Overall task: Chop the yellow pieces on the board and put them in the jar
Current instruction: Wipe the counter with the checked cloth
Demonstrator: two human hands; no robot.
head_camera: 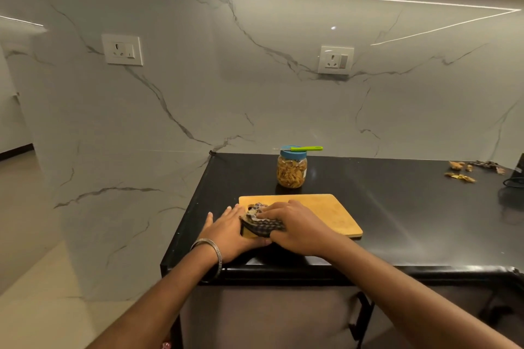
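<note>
While the right hand [297, 228] lies palm down with curled fingers gripping a dark checked cloth [262, 221] on the left part of the flat wooden cutting board [334, 214], the left hand [231, 231] rests flat with straight fingers beside the board's left edge, holding nothing. Behind the board on the black table [397, 207] stands the clear plastic jar [292, 170] full of yellow pieces, with a blue lid [292, 151]. A green-handled knife [307, 148] lies on the lid.
</note>
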